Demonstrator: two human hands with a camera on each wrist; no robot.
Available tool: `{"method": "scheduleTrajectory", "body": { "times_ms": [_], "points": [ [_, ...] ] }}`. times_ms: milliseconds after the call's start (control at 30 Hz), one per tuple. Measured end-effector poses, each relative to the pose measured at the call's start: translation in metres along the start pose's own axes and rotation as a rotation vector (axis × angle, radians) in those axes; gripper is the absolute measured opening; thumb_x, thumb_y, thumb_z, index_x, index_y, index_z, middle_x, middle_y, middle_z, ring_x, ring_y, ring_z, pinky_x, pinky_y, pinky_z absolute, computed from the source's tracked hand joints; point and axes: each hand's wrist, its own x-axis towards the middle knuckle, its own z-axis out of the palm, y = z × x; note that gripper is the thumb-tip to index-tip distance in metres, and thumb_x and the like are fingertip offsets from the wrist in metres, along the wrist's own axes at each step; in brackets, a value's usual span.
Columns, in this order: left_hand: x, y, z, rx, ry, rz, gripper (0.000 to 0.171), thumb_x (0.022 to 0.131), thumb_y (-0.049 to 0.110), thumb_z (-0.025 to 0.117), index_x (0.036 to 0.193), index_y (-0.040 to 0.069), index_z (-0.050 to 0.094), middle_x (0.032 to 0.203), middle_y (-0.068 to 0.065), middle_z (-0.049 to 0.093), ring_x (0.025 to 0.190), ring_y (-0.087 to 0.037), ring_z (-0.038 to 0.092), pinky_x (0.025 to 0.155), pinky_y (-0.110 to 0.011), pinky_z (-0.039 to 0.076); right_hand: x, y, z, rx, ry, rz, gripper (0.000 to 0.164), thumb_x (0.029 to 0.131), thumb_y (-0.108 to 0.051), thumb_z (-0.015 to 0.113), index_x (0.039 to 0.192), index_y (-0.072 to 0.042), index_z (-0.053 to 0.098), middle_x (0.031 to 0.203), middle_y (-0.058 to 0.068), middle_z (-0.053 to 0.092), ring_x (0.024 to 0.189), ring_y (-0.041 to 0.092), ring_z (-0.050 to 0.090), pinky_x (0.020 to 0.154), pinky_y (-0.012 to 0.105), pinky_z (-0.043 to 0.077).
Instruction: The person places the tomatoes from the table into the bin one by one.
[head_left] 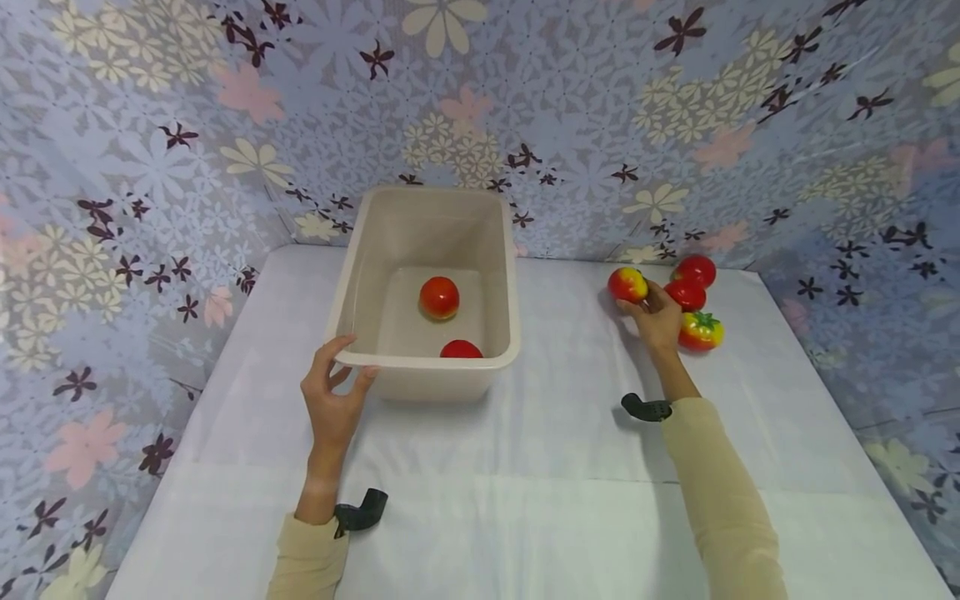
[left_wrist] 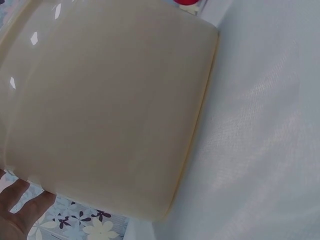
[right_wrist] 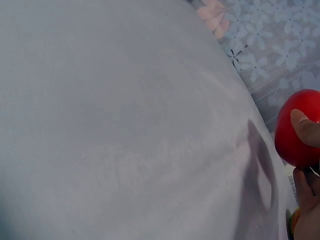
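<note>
A red-and-yellow toy fruit [head_left: 626,284] is held by my right hand [head_left: 657,318], clear of the cloth's middle at the far right. In the right wrist view the thumb presses the red side of that fruit [right_wrist: 295,142], and fingers lie beneath it. My left hand [head_left: 332,396] holds the near left corner of a beige plastic bin [head_left: 420,382], fingers over the rim and thumb at the front. The left wrist view shows the bin's outer wall [left_wrist: 110,105] large. Inside the bin lie a round red toy fruit [head_left: 439,297] and another red one [head_left: 461,349], partly hidden by the front rim.
Beside my right hand sit two red toy fruits, one farther back [head_left: 696,271] and one nearer [head_left: 686,293]. A red-and-yellow toy fruit with a green leafy top [head_left: 701,332] lies close to them. White cloth [head_left: 555,467] covers the table, with flowered fabric [head_left: 585,108] behind.
</note>
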Motion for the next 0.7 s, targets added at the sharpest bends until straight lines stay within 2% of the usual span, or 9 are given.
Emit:
{"method": "scheduleTrajectory", "body": {
  "times_ms": [67,167,300,467,700],
  "points": [
    [0.001,0.003,0.000,0.008,-0.004,-0.004,0.046,0.078,0.010,0.081,0.114,-0.011,0.060,0.115,-0.031,0.062,0.114,-0.001,0.059,0.081,-0.011,0.051,-0.001,-0.003,0.001,-0.007,-0.010,0.003,0.075,0.085,-0.024,0.076,0.150,-0.015,0.039,0.155,0.006,0.039,0.142,0.019,0.038,0.113,0.031,0.035],
    [0.004,0.016,0.001,0.019,-0.009,-0.004,0.043,0.078,0.003,0.079,0.113,-0.013,0.059,0.113,-0.034,0.061,0.114,0.000,0.058,0.082,-0.011,0.051,-0.003,-0.006,0.004,-0.025,-0.013,-0.002,0.073,0.086,-0.023,0.075,0.150,-0.015,0.040,0.154,0.006,0.039,0.141,0.020,0.039,0.113,0.032,0.036],
    [0.006,0.032,0.000,0.016,-0.009,-0.005,0.043,0.081,0.007,0.079,0.113,-0.014,0.058,0.112,-0.035,0.061,0.113,0.001,0.058,0.082,-0.011,0.051,-0.005,-0.010,0.008,-0.056,-0.010,-0.050,0.070,0.087,-0.023,0.075,0.148,-0.013,0.042,0.152,0.008,0.042,0.139,0.022,0.042,0.112,0.033,0.038],
    [0.006,0.034,-0.001,0.010,-0.006,-0.003,0.045,0.082,0.013,0.079,0.113,-0.014,0.059,0.111,-0.035,0.061,0.113,0.002,0.058,0.082,-0.012,0.051,-0.008,-0.016,0.015,-0.043,-0.013,-0.153,0.069,0.085,-0.023,0.076,0.145,-0.008,0.046,0.149,0.013,0.046,0.137,0.025,0.046,0.109,0.036,0.040],
    [0.006,0.032,0.000,0.017,-0.011,-0.005,0.043,0.079,0.005,0.079,0.113,-0.012,0.059,0.112,-0.034,0.061,0.114,-0.001,0.059,0.082,-0.012,0.051,-0.015,-0.031,0.024,0.005,-0.034,-0.284,0.066,0.085,-0.015,0.076,0.143,-0.004,0.047,0.148,0.012,0.047,0.137,0.023,0.045,0.109,0.036,0.041]
  ]
}}
